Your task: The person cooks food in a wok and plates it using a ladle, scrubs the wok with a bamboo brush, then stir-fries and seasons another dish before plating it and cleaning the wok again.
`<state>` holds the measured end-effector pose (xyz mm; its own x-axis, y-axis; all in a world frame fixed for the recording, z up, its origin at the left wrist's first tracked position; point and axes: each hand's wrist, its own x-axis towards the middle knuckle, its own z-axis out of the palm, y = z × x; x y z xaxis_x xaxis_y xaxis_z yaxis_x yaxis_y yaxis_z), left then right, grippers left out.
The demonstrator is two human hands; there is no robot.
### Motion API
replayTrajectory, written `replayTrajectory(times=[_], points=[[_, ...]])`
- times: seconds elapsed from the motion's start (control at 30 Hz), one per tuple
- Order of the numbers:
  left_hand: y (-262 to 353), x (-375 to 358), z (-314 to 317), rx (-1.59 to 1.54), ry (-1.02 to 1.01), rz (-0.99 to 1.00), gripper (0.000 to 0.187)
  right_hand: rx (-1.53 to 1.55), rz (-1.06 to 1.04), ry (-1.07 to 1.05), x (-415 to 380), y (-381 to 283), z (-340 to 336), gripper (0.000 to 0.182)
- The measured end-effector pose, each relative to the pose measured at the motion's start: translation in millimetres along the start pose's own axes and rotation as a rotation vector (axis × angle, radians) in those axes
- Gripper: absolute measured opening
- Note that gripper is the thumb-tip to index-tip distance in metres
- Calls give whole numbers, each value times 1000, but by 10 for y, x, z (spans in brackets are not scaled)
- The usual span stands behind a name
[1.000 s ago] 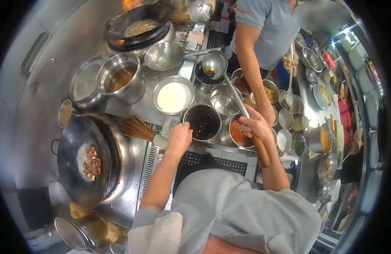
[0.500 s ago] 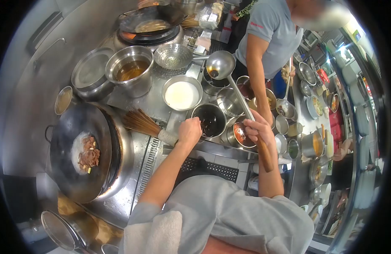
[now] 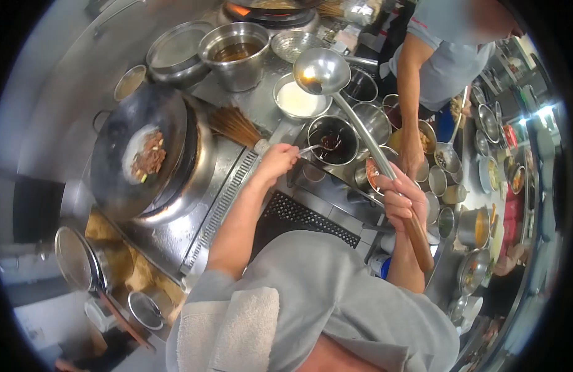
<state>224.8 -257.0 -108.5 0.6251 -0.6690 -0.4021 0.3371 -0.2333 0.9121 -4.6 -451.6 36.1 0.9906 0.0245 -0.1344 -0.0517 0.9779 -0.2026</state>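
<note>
My left hand (image 3: 280, 161) is closed on the handle of a small metal spoon (image 3: 310, 149), whose bowl is in a metal pot of dark sauce (image 3: 342, 152). My right hand (image 3: 404, 198) grips a long ladle (image 3: 365, 133) with a wooden handle end. The ladle's bowl is raised above the pots, with a little brownish liquid in it. To the left, a black wok (image 3: 110, 149) on a burner holds pieces of browned meat (image 3: 151, 158) over a pale, foamy patch. A bamboo brush (image 3: 233, 124) lies between the wok and the sauce pot.
Behind the sauce pot are a bowl of white liquid (image 3: 299, 101), a pot of brown liquid (image 3: 237, 53) and a perforated strainer (image 3: 292, 44). At the right, a co-worker's arm (image 3: 410, 99) reaches among sauce containers. A side counter bears several bowls and a pot of orange liquid (image 3: 478, 228).
The view has shifted, so the wok and pots sit higher and further right. The spoon in my left hand now shows, dipped in the dark sauce. The ladle stays in my right hand.
</note>
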Motion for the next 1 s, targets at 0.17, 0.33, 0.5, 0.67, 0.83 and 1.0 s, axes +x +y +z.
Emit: replayTrajectory(times=[0.17,0.33,0.5,0.67,0.83,1.0], points=[[360,-502,-129,-113,47,53,22,-197,78,29,-8,-223,-96,44],[538,-587,-26,-118,65,91,24,-177,113,18,-127,-396,-169,39],[558,-553,204,-64,157,153,24,-428,121,139,-389,-497,-143,46],[391,-375,341,649,541,533,26,-574,112,199,-589,-524,-277,58],[206,-190,436,831,620,718,22,-506,107,195,-698,-491,-362,58],[123,-155,452,1040,590,821,17,-466,90,228,-780,-429,-352,57]])
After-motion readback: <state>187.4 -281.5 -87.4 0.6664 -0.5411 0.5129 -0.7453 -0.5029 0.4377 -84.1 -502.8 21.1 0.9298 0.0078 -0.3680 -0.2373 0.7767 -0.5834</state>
